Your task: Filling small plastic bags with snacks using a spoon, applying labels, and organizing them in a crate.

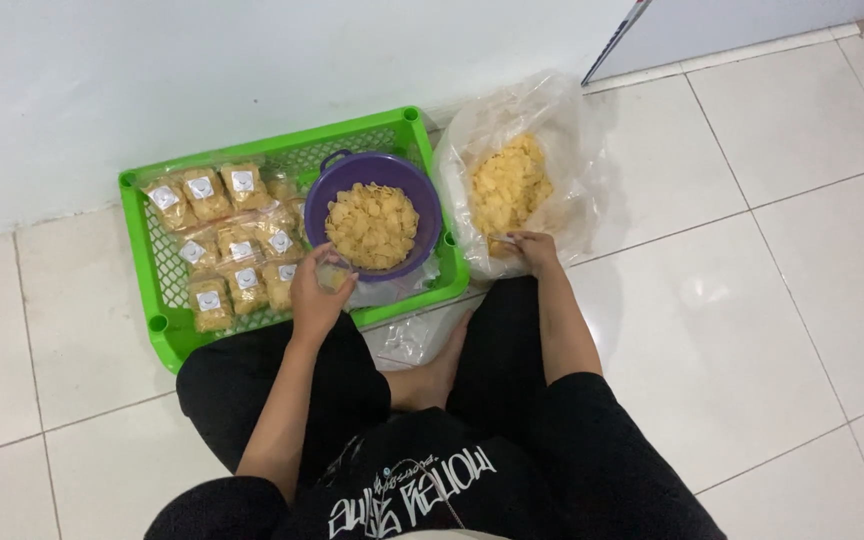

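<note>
I sit cross-legged on a white tiled floor. My left hand [318, 290] holds a small clear bag [333, 275] with a few chips, just in front of a purple bowl [423, 200] full of yellow chips. My right hand [532, 247] grips the lower rim of a large clear plastic bag [552, 120] of the same chips, which lies on the floor to the right. The bowl sits in a green plastic crate [157, 280], beside several small sealed chip packets [222, 240] with white round labels.
A white wall runs behind the crate. A loose clear plastic sheet [414, 335] lies on the floor between my knees, by my bare foot [437, 375]. A door's base [742, 25] stands at the top right. Open floor tiles lie to the right and left.
</note>
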